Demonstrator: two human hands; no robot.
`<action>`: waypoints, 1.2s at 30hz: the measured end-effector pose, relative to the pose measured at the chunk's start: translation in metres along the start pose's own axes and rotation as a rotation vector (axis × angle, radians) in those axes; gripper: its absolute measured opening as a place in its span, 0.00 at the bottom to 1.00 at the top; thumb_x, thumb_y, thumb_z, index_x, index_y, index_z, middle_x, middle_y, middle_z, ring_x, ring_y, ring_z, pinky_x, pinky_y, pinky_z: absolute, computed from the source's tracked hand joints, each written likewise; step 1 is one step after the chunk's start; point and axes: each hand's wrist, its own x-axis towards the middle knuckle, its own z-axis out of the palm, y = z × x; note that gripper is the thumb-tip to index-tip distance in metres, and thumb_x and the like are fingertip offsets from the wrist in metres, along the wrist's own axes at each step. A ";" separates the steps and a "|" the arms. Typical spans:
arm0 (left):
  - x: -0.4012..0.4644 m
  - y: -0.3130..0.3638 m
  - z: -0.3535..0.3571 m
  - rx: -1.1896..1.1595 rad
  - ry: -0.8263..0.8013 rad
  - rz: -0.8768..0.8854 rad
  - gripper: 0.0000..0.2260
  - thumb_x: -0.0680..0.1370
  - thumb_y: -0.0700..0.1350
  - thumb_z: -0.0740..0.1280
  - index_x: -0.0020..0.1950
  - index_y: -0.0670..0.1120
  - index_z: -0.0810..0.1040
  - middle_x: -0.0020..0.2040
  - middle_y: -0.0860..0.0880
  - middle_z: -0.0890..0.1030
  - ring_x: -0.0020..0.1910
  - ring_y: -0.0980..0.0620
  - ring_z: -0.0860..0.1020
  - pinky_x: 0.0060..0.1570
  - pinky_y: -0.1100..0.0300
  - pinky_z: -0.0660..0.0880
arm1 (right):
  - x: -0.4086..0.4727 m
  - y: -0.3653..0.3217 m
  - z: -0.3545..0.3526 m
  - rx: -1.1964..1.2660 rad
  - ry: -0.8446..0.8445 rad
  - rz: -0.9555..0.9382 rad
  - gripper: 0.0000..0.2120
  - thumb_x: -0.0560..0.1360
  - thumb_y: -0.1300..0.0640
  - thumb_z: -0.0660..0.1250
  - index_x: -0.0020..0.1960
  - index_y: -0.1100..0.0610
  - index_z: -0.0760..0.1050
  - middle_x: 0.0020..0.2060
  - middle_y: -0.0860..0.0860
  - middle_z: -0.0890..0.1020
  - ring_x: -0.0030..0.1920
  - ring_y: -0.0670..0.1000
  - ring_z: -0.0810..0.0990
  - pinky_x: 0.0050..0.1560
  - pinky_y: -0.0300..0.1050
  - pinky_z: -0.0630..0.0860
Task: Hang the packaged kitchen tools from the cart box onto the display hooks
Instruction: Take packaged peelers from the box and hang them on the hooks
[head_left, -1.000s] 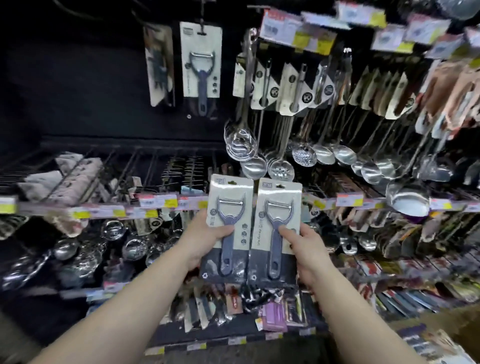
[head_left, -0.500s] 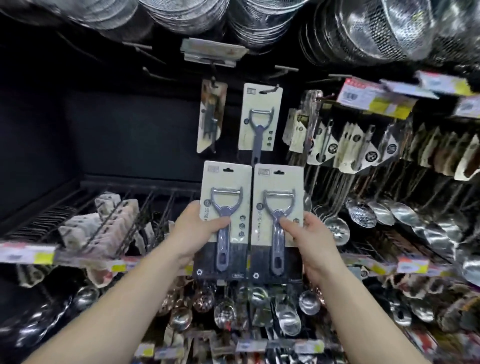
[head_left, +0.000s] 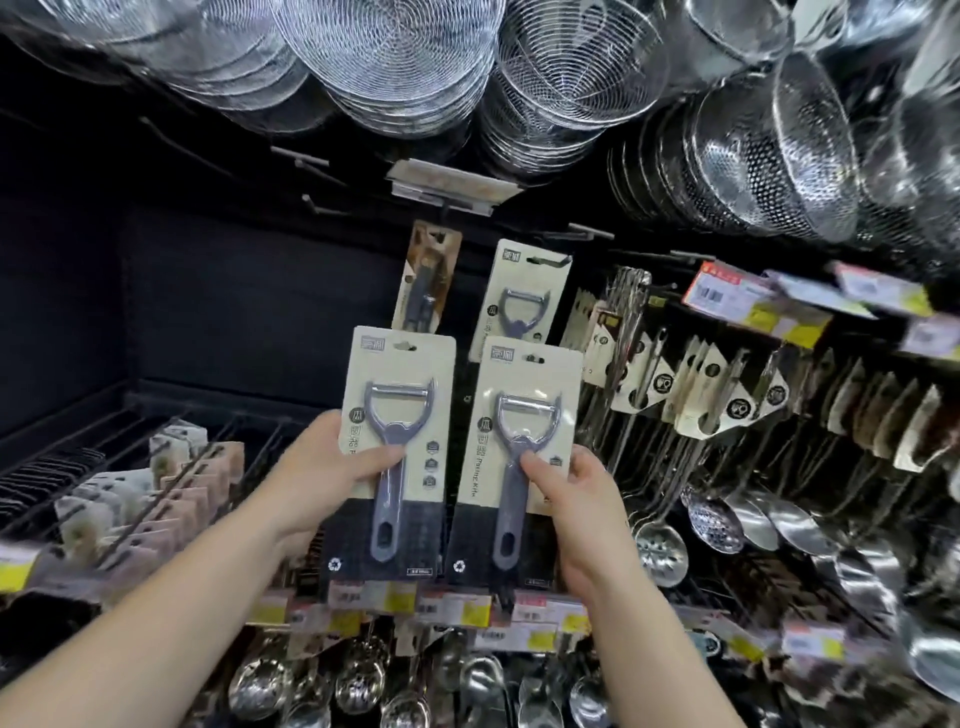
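Observation:
Two carded peelers are held up side by side before the rack. My left hand (head_left: 332, 467) grips the left peeler pack (head_left: 400, 384), thumb across its front. My right hand (head_left: 576, 499) pinches the right peeler pack (head_left: 524, 395), thumb on the peeler's neck. Just above the right pack, an identical peeler pack (head_left: 524, 291) hangs from a display hook (head_left: 550, 260). A darker carded tool (head_left: 428, 275) hangs to its left under a price tag holder (head_left: 452, 189). The cart box is out of sight.
Wire strainers and mesh skimmers (head_left: 415, 62) hang overhead. Carded ladles and slotted spoons (head_left: 711, 395) fill the hooks to the right. Price label rails (head_left: 457, 608) run below the packs, with spoons beneath. A wire rack with packaged goods (head_left: 156, 493) sits at the left.
Both hands have raised the two packs toward the upper hooks, and the view has tilted up. The right pack's top now overlaps the hanging peeler pack.

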 end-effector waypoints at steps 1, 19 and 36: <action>0.001 0.004 0.001 -0.012 0.014 0.005 0.08 0.78 0.35 0.71 0.52 0.47 0.83 0.49 0.49 0.88 0.51 0.49 0.86 0.63 0.45 0.77 | 0.004 -0.004 -0.001 0.002 0.006 -0.015 0.08 0.77 0.59 0.71 0.56 0.54 0.79 0.49 0.49 0.87 0.53 0.50 0.85 0.57 0.48 0.79; 0.008 0.043 0.043 -0.082 0.143 0.140 0.14 0.77 0.39 0.73 0.62 0.41 0.79 0.54 0.46 0.87 0.55 0.46 0.85 0.62 0.45 0.77 | 0.063 -0.064 -0.020 0.028 -0.112 -0.170 0.07 0.77 0.55 0.71 0.55 0.52 0.79 0.49 0.46 0.87 0.50 0.44 0.85 0.44 0.35 0.76; 0.003 0.029 0.042 -0.084 0.231 0.090 0.15 0.77 0.39 0.72 0.64 0.41 0.78 0.56 0.44 0.86 0.57 0.42 0.84 0.65 0.39 0.75 | 0.125 -0.034 0.005 -0.030 -0.029 -0.225 0.12 0.79 0.54 0.67 0.61 0.53 0.72 0.53 0.48 0.82 0.54 0.49 0.81 0.53 0.44 0.79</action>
